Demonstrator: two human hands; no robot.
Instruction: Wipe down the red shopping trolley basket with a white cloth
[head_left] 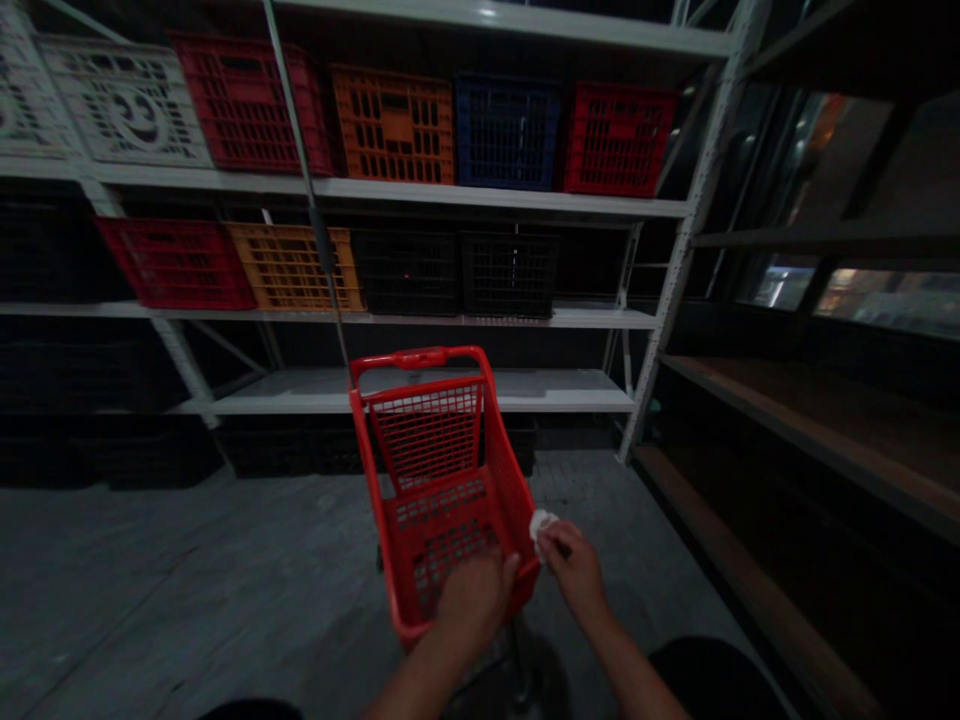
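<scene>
Where the red cart [514,490] stands before the hands, grey floor [247,570] extends broadly to its left, while a narrower strip separates it from the dark shelving [810,446] on the right. The right hand [576,570] pinches a white wad [541,524] at the outer side of the cart's near right corner. The left hand [474,592] lies over the near rim; blur prevents telling whether its fingers are closed. A pale rack [420,193] behind carries white, red, orange and blue crates [397,127] above red, yellow and black ones; their contents are hidden. Cart and crates are slotted, plastic-like; the cart's handle [420,357] is rounded at the corners, and a thin pole [321,240] rises from its left end.
</scene>
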